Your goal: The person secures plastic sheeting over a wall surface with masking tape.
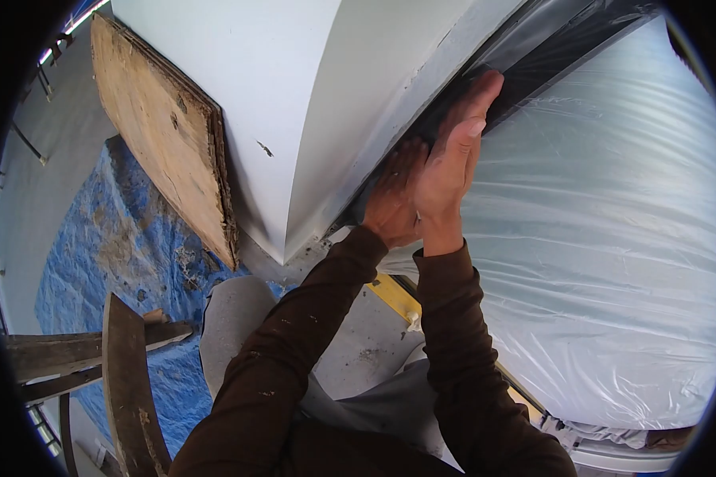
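Observation:
My left hand (pixel 391 199) lies with its fingers stretched along a dark strip (pixel 525 87) beside the white wall edge. Right next to it, my right hand (pixel 450 171) is held edge-on, fingers straight and thumb up, overlapping the left hand in this view. Neither hand shows anything gripped. Clear plastic sheeting (pixel 597 215), wrinkled and stretched, spreads to the right of both hands. On their left runs the pale frame (pixel 398 119) of the wall corner. The left fingertips are partly hidden by shadow and by my right hand.
A stack of worn plywood boards (pixel 159 127) leans by the white wall (pixel 231 71). Below it lies a dirty blue tarp (pixel 95 230). Rough wooden planks (pixel 127 381) stand at lower left. A yellow strip (pixel 396 296) sits beneath my forearms.

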The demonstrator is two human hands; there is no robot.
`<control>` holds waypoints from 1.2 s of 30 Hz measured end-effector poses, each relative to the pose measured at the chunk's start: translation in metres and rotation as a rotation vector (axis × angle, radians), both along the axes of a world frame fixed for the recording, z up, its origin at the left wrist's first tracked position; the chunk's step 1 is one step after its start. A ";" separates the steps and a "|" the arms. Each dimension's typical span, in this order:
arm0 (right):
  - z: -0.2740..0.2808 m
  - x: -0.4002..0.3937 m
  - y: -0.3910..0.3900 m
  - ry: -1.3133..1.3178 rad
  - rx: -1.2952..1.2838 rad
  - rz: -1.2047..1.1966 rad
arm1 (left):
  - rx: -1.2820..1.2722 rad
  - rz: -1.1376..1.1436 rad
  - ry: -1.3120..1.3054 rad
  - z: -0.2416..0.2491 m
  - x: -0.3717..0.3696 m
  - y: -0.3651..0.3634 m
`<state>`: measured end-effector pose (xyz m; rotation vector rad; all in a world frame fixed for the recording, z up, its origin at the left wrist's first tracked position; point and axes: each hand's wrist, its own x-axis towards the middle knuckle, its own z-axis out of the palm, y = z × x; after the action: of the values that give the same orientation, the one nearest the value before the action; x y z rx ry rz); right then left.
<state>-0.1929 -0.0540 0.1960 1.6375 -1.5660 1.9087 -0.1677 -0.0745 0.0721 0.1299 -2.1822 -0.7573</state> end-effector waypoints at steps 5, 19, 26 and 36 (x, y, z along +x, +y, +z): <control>0.001 -0.003 0.008 -0.020 0.050 0.084 | 0.030 0.011 0.039 -0.008 0.005 -0.001; -0.057 0.012 0.004 -0.139 0.186 0.092 | 0.540 -0.083 0.263 -0.029 0.010 0.030; -0.048 0.021 0.007 -0.257 0.160 0.185 | 0.467 -0.006 0.238 -0.080 0.011 0.030; -0.043 0.026 0.009 -0.307 0.198 0.196 | 0.370 -0.006 0.171 -0.101 0.020 0.025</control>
<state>-0.1666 -0.0446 0.1532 1.6943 -1.8193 2.2613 -0.1476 -0.0500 -0.0287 0.2370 -1.8648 -1.1277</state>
